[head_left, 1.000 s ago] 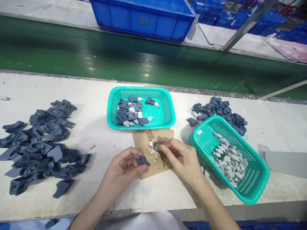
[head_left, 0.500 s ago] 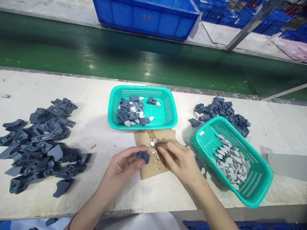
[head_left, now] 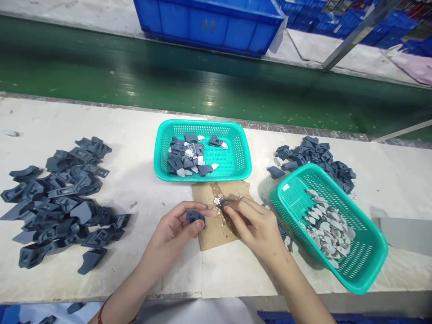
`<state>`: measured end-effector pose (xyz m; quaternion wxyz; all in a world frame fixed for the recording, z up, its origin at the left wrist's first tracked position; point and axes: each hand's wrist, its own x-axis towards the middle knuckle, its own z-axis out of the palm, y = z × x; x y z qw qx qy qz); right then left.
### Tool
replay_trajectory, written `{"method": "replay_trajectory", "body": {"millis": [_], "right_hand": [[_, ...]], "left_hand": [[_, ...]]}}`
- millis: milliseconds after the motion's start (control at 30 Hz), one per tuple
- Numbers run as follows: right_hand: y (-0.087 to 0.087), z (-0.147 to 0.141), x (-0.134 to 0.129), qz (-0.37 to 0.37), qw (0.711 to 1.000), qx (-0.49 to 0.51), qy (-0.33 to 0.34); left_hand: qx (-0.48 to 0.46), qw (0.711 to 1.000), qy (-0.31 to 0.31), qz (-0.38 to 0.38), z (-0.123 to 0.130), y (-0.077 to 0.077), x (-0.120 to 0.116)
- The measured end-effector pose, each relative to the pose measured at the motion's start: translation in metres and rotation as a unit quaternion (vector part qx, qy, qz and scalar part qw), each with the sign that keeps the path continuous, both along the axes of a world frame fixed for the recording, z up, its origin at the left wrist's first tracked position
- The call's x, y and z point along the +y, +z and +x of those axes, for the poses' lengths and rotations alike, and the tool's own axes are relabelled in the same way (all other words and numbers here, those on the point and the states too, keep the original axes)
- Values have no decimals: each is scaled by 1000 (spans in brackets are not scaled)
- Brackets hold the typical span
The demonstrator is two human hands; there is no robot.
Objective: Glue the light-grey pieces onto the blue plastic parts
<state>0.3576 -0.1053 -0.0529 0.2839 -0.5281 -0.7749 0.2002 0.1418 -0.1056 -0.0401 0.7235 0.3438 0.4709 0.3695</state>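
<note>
My left hand [head_left: 178, 229] pinches a dark blue-grey plastic part [head_left: 195, 218] between thumb and fingers, above the near left of a brown cardboard piece [head_left: 209, 238]. Low over the cardboard, my right hand [head_left: 254, 222] is closed on a small dark piece [head_left: 224, 204], mostly covered by the fingertips, so its kind is unclear. Beside those fingertips lies a patch of shiny whitish flecks [head_left: 218, 200]. Just beyond the cardboard stands a green basket [head_left: 236, 173] of dark parts with pale tips attached.
A second green basket [head_left: 369, 274] at right holds many small pale grey pieces [head_left: 332, 231]. Loose dark parts form a pile [head_left: 67, 202] at left and another pile [head_left: 317, 157] behind the right basket. A green strip [head_left: 168, 90] runs beyond the table, with a blue crate [head_left: 209, 27] past it.
The dark part in my left hand has turned and shifted slightly left. My right hand stays nearly in place. The whole view has moved slightly.
</note>
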Motion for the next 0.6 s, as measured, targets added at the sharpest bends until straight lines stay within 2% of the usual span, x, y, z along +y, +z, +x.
{"method": "replay_trajectory", "body": {"millis": [167,333,433,500,600], "right_hand": [[0,0,0,-5,1000,3,0],[-1,0,0,-23,999,26,-7],[0,1,-1,-79,991,87,-61],[3,1,-2,-136,968,179,-110],[9,-3,-2,-217,908,330,-138]], "left_hand": [[-7,1000,7,-2,3,3,2],[-6,1000,-12,-11,3,1,0],[0,999,-44,0,3,0,-2],[14,997,-75,21,2,-1,-4],[47,988,-133,62,1,0,-7]]}}
